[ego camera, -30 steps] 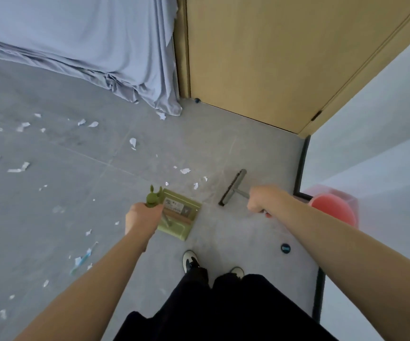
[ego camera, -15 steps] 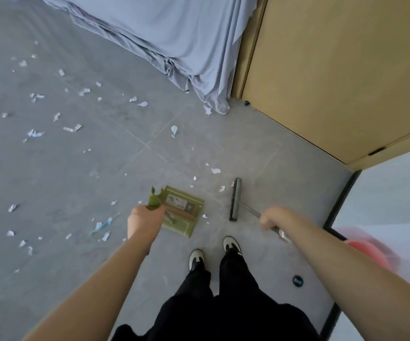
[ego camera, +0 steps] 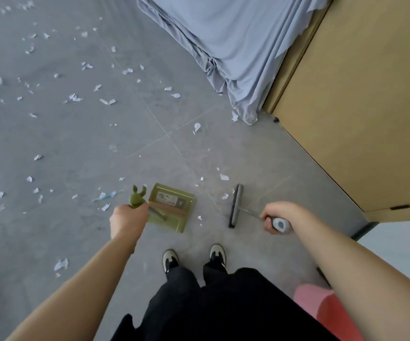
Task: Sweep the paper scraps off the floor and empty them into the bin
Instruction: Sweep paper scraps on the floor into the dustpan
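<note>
I log, by size: grey tiled floor; draped pale-blue cloth; pink-red plastic bin (lower right, partly hidden by my arm); olive-green dustpan, handle gripped by left hand; grey broom, handle clasped in right hand; torn white paper scraps scattered left.

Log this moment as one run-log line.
left hand: grips dustpan handle | right hand: grips broom handle | paper scraps: scattered on floor | dustpan: no scraps visible
</note>
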Tool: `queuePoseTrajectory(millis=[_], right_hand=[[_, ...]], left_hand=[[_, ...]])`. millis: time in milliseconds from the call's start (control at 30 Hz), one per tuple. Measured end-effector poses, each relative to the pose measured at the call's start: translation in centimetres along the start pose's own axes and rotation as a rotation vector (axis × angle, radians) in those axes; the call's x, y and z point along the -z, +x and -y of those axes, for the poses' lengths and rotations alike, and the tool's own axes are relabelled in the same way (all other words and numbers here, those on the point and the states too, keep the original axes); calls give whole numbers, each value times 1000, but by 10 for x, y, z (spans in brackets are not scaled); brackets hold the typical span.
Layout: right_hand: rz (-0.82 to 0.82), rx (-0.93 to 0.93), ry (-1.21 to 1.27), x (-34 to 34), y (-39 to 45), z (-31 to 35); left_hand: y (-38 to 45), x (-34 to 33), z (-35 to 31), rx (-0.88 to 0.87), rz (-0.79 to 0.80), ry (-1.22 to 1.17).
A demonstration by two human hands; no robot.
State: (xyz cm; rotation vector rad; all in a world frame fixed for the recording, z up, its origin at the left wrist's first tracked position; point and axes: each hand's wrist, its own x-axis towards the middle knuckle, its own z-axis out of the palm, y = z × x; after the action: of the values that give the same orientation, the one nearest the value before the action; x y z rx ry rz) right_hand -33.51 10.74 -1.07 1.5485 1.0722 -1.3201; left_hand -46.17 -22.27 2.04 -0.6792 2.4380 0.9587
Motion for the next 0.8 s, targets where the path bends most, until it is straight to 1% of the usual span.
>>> queuePoseTrajectory(millis=[167, 233, 267, 400, 500, 533, 633, 700, 800], right_hand=[[-44, 28, -52, 18, -9, 17], [-108, 54, -150, 15, -7, 21], [-152, 66, -232, 10, -6, 23], [-310, 145, -737, -13, -1, 32], [-334, 166, -997, -27, 1, 42], [-335, 161, -1027, -33, 3, 45], [-326, 188, -947, -55, 11, 48], [-317, 264, -861, -63, 12, 45], [-288, 373, -810, -84, 14, 47]], left_hand=[[-12, -1, 8, 22, -38, -29], [-15, 0, 14, 46, -46, -52], [-16, 1, 17, 61, -52, -63], [-17, 7, 32, 117, -78, -93], [-16, 13, 47, 168, -91, -120], [-16, 16, 54, 184, -93, -133], [-16, 24, 74, 219, -93, -142], [-18, 31, 86, 224, -85, -132], [-23, 44, 104, 216, -73, -116]])
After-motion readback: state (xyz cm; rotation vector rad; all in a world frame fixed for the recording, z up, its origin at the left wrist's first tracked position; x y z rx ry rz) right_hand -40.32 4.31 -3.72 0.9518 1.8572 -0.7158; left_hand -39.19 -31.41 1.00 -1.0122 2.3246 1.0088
